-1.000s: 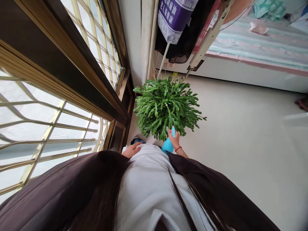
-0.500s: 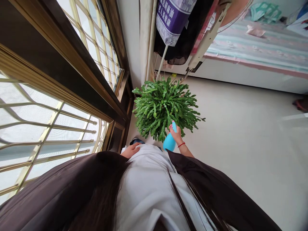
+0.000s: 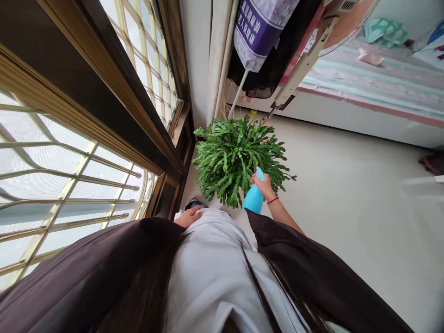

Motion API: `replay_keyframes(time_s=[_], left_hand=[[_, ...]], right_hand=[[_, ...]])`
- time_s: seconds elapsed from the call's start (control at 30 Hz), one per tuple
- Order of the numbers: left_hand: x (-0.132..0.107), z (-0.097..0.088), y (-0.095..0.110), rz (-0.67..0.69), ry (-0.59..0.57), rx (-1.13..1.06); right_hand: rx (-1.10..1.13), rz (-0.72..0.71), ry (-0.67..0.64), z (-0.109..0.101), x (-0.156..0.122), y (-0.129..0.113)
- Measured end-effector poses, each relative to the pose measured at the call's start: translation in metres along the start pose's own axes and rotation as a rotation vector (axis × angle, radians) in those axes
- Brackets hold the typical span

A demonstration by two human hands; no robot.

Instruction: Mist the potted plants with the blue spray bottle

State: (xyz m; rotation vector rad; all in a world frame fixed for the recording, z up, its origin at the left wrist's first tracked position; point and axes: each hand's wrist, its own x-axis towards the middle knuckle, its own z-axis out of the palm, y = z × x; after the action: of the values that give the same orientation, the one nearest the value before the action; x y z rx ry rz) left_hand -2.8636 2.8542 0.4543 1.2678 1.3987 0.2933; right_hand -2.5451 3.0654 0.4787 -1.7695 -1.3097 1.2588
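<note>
A person, seen from their own head looking down, stands before a large green leafy plant (image 3: 239, 157) that spreads near the far left corner of a pale floor (image 3: 347, 194). The leaves are thick, jointed and drooping, and they hide whatever container the plant grows in.

The right hand (image 3: 265, 186), with a red bracelet (image 3: 272, 200) at the wrist, grasps a light blue spray bottle (image 3: 253, 200) by its neck, fingers wrapped just below the spray head. The bottle is tilted, its head over the near right edge of the foliage and its rounded body towards the person. Its wall looks opaque, so what is inside cannot be told; its lower end meets the front of a dark brown jacket (image 3: 104, 273) in this view.

The left hand (image 3: 189, 216) lies on a white shirt (image 3: 208, 259) at the waist, its fingers loose and stretched out.

Gold window bars (image 3: 62, 201) line the floor's left edge. Beyond the plant, a purple printed bag (image 3: 258, 34) covers the top of a pale pole (image 3: 238, 94). A bed (image 3: 374, 83) borders the floor's far edge, bearing a small pink packet (image 3: 370, 57).
</note>
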Motion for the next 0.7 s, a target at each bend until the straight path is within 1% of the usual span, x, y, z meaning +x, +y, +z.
replay_keyframes(time_s=[0.13,0.27,0.4,0.5,0.6,0.7], left_hand=[[-0.003,-0.002,0.006,0.003,-0.016,-0.008],[-0.002,-0.001,0.006,-0.001,-0.013,0.013],[-0.002,-0.001,0.008,0.018,-0.016,0.016],[-0.002,-0.002,0.009,0.015,-0.036,0.030],[-0.002,0.000,0.006,0.016,-0.040,0.025],[0.001,0.004,-0.002,0.021,0.000,0.003]], right_hand=[[-0.010,0.029,0.036,-0.006,0.006,-0.010],[0.037,0.032,0.031,-0.011,0.013,-0.018],[0.005,0.001,0.009,-0.013,0.022,-0.021],[0.002,0.031,0.011,-0.013,0.028,-0.022],[0.049,0.058,0.003,-0.011,0.032,-0.026],[0.078,0.066,0.000,-0.007,0.035,-0.031]])
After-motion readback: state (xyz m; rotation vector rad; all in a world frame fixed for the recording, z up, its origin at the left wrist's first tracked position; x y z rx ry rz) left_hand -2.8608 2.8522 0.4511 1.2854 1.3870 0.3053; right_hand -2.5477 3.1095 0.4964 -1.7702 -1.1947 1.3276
